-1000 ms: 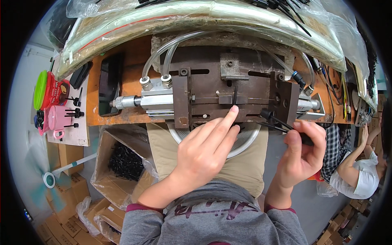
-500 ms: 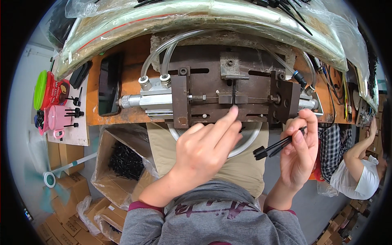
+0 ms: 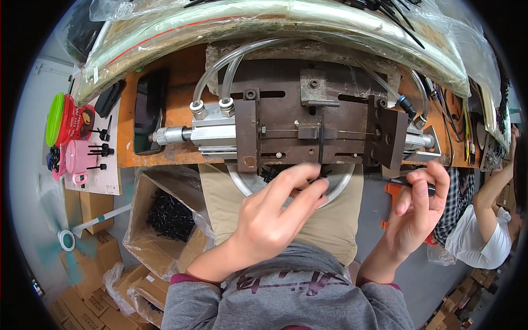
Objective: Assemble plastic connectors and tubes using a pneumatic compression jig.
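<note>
My left hand [image 3: 280,203] is in front of the brown metal fixture [image 3: 286,148], its fingers closed around the near end of a thin black plastic rod [image 3: 322,140]. The rod stretches away from the fingers, passing between two small jaw blocks [image 3: 308,132] at the fixture's middle. Off to the right, my right hand [image 3: 412,212] is raised palm up, with curled fingers around black plastic rods [image 3: 428,188]. These point partly away from view, so their heads are mostly hidden. A white-rimmed round basin [image 3: 345,190] with black pieces rests on my lap, partly under the left hand.
Silver air cylinders [image 3: 214,135] with clear hoses [image 3: 198,77] flank the fixture. A phone [image 3: 148,110] and pink cup [image 3: 82,157] are left. An open carton [image 3: 140,242] of black pieces stands below. Another person [image 3: 484,236] sits at right; a fan [image 3: 67,240] turns at left.
My left hand has drawn back toward me and now pinches the rod, which has slid nearer. A nut by the left cylinder has moved left. My right hand has shifted right and turned its rods.
</note>
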The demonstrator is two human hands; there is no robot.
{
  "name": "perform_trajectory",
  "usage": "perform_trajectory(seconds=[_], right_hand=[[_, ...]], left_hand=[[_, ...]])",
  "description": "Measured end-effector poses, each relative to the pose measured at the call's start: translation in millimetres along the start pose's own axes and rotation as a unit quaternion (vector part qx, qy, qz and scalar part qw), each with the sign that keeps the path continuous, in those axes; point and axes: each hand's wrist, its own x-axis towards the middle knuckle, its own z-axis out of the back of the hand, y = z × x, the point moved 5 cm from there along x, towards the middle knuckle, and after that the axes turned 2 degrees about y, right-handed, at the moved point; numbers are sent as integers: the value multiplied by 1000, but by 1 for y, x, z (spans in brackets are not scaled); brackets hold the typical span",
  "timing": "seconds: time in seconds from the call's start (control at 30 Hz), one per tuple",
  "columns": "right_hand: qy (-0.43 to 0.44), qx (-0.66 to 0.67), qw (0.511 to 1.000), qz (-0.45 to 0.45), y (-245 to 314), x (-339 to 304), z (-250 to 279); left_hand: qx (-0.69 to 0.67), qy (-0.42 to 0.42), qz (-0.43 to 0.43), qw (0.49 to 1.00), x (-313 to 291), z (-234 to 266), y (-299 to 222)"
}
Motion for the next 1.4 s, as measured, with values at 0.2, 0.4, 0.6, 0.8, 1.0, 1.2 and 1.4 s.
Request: perform_trajectory(seconds=[0.2,0.4,0.6,0.8,1.0,1.2,1.4], right_hand=[[78,155,985,-16,-5,-1,1],[100,97,990,-7,-2,-2,8],[230,103,968,12,0,-1,-10],[239,-389,868,197,3,-10,-44],[260,-466,804,261,-16,-13,-58],[296,-537,724,315,-37,-22,-75],[294,-568,705,306,-33,-17,-84]], left_hand=[[190,59,-43,979,8,-14,5],[221,57,-48,972,14,-14,3],[218,60,-45,973,13,-14,4],[201,47,-50,977,10,-15,7],[104,186,-59,975,-5,2,0],[13,289,-42,956,-34,-6,3],[-13,264,-74,962,-39,-10,-2]])
